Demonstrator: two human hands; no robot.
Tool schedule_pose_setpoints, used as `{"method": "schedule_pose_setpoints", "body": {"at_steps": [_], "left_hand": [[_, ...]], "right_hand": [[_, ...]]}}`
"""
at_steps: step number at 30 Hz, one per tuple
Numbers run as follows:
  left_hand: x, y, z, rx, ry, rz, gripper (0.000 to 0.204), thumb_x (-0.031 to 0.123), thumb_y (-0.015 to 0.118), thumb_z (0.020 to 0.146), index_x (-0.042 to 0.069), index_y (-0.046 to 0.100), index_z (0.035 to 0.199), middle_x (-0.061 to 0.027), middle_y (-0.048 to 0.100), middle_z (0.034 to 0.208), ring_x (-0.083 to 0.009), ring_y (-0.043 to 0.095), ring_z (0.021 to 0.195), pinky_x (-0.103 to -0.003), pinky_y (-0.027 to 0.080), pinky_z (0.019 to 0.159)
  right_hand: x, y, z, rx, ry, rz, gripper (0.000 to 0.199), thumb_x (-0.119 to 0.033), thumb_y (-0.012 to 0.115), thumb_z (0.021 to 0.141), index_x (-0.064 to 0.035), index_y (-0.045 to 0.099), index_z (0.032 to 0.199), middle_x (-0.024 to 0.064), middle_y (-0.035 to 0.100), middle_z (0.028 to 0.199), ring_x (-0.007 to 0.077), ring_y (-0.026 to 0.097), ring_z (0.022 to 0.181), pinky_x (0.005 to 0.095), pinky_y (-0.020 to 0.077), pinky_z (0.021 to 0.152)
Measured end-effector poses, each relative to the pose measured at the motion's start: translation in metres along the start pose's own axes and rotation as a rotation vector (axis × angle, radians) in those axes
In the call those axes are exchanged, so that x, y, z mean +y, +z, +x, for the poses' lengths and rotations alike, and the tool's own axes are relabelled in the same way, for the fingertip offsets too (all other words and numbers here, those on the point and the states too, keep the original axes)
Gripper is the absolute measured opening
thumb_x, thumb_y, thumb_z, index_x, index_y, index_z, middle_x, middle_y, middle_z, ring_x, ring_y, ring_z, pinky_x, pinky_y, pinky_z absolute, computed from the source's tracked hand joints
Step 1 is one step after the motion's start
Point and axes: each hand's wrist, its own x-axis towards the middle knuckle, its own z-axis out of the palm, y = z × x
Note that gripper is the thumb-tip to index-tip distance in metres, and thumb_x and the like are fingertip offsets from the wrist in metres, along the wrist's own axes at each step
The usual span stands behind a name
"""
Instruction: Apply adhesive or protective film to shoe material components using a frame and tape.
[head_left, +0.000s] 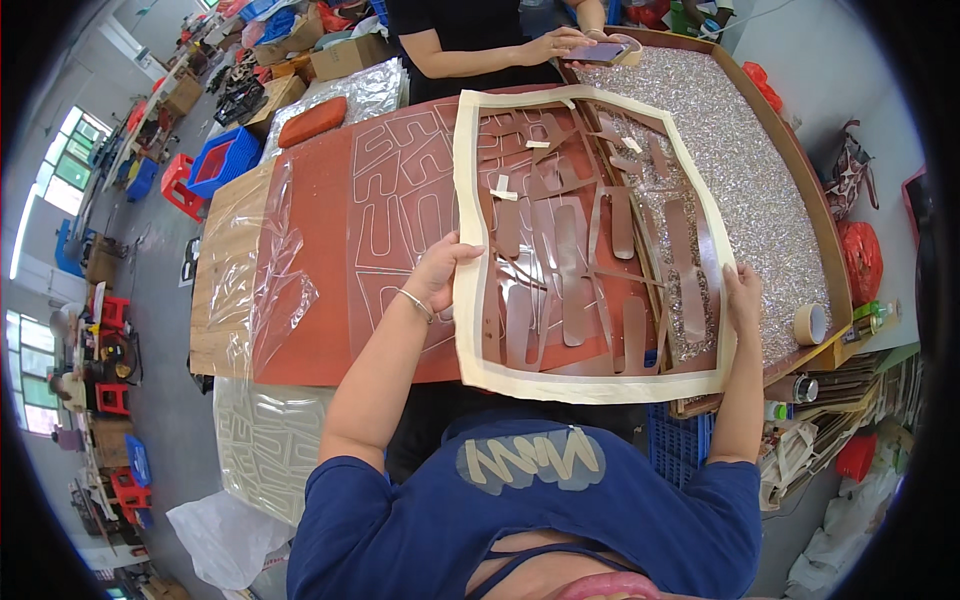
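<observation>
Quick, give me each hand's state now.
Left hand: closed on the taped stencil sheet, left edge.
Right hand: closed on its right edge.

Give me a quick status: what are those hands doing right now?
Left hand and right hand grip the cream-edged stencil sheet by its sides. Sheet overlaps the red board. Nothing blocking.

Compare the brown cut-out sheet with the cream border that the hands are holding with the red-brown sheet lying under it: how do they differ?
The cream-bordered cut-out sheet is held at its edges by the left hand and right hand; the red-brown sheet lies flat on the table, touched by neither hand. The cut-out sheet has open gaps and loose strips; the red-brown sheet is whole, with only pale outlines. Only the cut-out sheet has a cream frame. Both carry similar elongated shapes.
</observation>
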Motion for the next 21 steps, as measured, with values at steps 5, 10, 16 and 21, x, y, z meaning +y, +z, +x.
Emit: {"method": "schedule_pose_setpoints", "body": {"at_steps": [5, 10, 16, 21], "left_hand": [[-0.006, 0.002, 0.009, -0.019, -0.022, -0.036, 0.044, -0.002, 0.045, 0.087, 0.000, 0.033, 0.130, -0.0228, 0.051, 0.117, -0.0356, 0.063, 0.094, -0.045, 0.059, 0.075], [0.004, 0.026, -0.005, 0.029, 0.088, 0.060, 0.055, -0.010, 0.040, 0.085, 0.008, 0.032, 0.137, -0.0185, 0.049, 0.121, -0.0330, 0.064, 0.088, -0.042, 0.060, 0.069], [0.028, 0.008, -0.014, 0.029, 0.258, 0.168, 0.074, -0.016, 0.036, 0.078, 0.015, 0.028, 0.145, -0.0180, 0.054, 0.120, -0.0238, 0.065, 0.074, -0.035, 0.058, 0.060], [0.065, -0.014, -0.050, 0.090, 0.364, 0.236, 0.061, -0.010, 0.039, 0.085, 0.009, 0.032, 0.142, -0.0225, 0.057, 0.119, -0.0209, 0.065, 0.064, -0.031, 0.057, 0.053]], "right_hand": [[0.010, 0.000, 0.003, 0.073, -0.136, -0.238, 0.029, -0.019, 0.060, 0.088, 0.0055, 0.060, 0.104, 0.0071, 0.065, 0.084, 0.0119, 0.059, 0.075, 0.0269, 0.0460, 0.066], [0.004, 0.002, -0.004, 0.196, -0.323, -0.560, 0.028, -0.012, 0.056, 0.088, 0.0053, 0.060, 0.110, 0.0103, 0.069, 0.095, 0.0143, 0.063, 0.084, 0.0292, 0.0487, 0.074], [-0.022, 0.001, -0.011, 0.069, -0.094, 0.321, 0.029, -0.005, 0.052, 0.090, 0.0067, 0.058, 0.115, 0.0099, 0.066, 0.100, 0.0131, 0.061, 0.087, 0.0266, 0.0495, 0.075], [-0.071, 0.036, -0.043, -0.036, -0.042, 0.412, 0.030, -0.006, 0.054, 0.090, 0.0065, 0.057, 0.117, 0.0078, 0.065, 0.100, 0.0095, 0.059, 0.085, 0.0224, 0.0480, 0.072]]}}
